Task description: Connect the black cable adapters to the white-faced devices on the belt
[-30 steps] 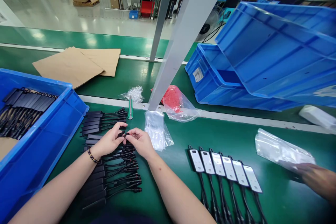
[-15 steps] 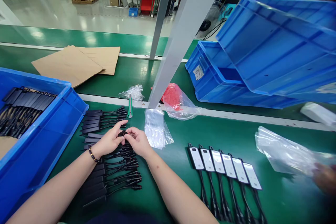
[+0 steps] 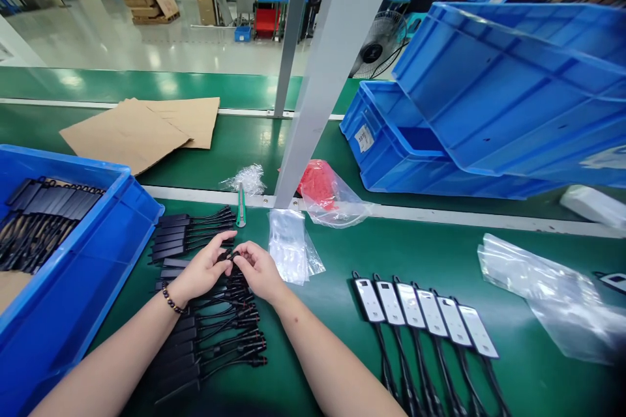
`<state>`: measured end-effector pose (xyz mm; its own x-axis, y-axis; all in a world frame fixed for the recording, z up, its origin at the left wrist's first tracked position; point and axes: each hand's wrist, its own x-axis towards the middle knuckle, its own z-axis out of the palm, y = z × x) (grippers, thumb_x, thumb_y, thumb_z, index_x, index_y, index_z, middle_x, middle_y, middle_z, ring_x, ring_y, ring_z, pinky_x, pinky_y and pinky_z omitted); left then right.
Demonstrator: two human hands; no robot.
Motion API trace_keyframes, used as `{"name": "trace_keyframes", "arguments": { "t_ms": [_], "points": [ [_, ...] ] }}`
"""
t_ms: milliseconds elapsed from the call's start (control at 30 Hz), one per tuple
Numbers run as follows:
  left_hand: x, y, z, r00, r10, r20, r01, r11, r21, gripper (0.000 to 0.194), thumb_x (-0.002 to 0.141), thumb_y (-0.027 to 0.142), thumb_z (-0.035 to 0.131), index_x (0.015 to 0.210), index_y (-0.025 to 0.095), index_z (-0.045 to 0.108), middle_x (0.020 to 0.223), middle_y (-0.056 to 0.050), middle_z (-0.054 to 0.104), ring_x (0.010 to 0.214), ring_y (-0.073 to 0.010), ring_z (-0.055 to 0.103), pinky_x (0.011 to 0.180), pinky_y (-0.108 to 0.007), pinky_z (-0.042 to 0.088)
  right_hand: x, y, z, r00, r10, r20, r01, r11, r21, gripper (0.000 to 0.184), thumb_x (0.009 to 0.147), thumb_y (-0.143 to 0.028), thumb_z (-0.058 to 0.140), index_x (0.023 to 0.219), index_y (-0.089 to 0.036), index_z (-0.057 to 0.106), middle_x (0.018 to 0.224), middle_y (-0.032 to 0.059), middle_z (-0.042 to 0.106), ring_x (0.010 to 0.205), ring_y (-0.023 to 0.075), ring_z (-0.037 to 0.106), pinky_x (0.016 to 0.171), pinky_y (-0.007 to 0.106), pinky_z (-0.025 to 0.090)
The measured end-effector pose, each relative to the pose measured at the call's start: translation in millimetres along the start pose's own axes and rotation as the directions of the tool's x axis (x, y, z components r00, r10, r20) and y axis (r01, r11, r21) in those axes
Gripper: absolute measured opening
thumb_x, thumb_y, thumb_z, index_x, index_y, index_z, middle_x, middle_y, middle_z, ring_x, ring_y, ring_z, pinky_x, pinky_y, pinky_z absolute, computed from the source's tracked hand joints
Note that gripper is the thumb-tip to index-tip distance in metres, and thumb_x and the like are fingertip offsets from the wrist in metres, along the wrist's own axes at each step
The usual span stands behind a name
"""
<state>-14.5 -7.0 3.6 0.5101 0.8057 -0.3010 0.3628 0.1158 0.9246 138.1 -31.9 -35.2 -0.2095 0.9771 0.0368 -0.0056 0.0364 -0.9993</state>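
Fiddling with a dark cable end seemed the step in hand — left hand and right hand both pinched it narrowly, just nearside of the cutter. Units lay left of the cutter, bags right. The next move likely called for firm, aligned fingertips — the end's fit I couldn't tell.

A small black cable end, partly hidden, was held between the left fingers and right fingers. Slim black corded units lay in a far-to-near column on the left, bodies leftward, plug ends rightward, some reddish-tipped.
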Motion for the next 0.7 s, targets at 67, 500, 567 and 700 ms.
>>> {"name": "trace_keyframes", "arguments": {
  "t_ms": [67,500,567,700],
  "points": [
    [-1.3,1.5,0.7,1.000,-0.007,-0.006,0.007,1.000,0.018,0.057,0.080,0.017,0.043,0.133,0.021,0.022,0.066,0.003,0.048,0.065,-0.0084,0.045,0.065,-0.022,0.036,-0.7,-1.6,4.3,0.999,0.029,0.017,-0.030,0.997,0.070,0.013,0.083,-0.023,0.046,0.085,-0.013,0.053,0.074,0.0031,0.055,0.066,0.0103,0.053,0.064,0.024,0.042],
    [5.4,12.1,-0.9,0.994,-0.064,-0.085,0.070,0.995,0.074,0.023,0.080,0.033,0.047,0.087,0.012,0.051,0.072,-0.002,0.056,0.066,-0.0079,0.047,0.062,-0.020,0.035,8.5,3.9,-14.6,0.961,0.213,-0.178,-0.147,0.935,0.323,0.026,0.074,-0.029,0.055,0.092,-0.011,0.059,0.077,0.0050,0.058,0.066,0.0112,0.058,0.066,0.026,0.048],
    [5.8,10.9,-0.6,0.996,-0.052,-0.075,0.056,0.997,0.054,0.021,0.081,0.031,0.046,0.090,0.012,0.049,0.079,-0.003,0.058,0.072,-0.0085,0.050,0.065,-0.020,0.037,7.1,-0.6,-13.3,0.964,0.226,-0.138,-0.162,0.917,0.364,0.025,0.073,-0.029,0.057,0.089,-0.010,0.057,0.074,0.0048,0.059,0.065,0.0119,0.059,0.066,0.027,0.049],
    [5.3,7.7,1.4,0.998,-0.031,-0.048,0.032,0.999,0.018,0.020,0.081,0.029,0.045,0.094,0.013,0.043,0.080,-0.003,0.057,0.077,-0.0099,0.054,0.074,-0.024,0.042,3.7,-7.7,-8.7,0.973,0.220,-0.072,-0.176,0.906,0.384,0.016,0.073,-0.026,0.057,0.075,-0.010,0.053,0.068,0.0044,0.059,0.062,0.0110,0.058,0.063,0.024,0.048]
  ]
}}
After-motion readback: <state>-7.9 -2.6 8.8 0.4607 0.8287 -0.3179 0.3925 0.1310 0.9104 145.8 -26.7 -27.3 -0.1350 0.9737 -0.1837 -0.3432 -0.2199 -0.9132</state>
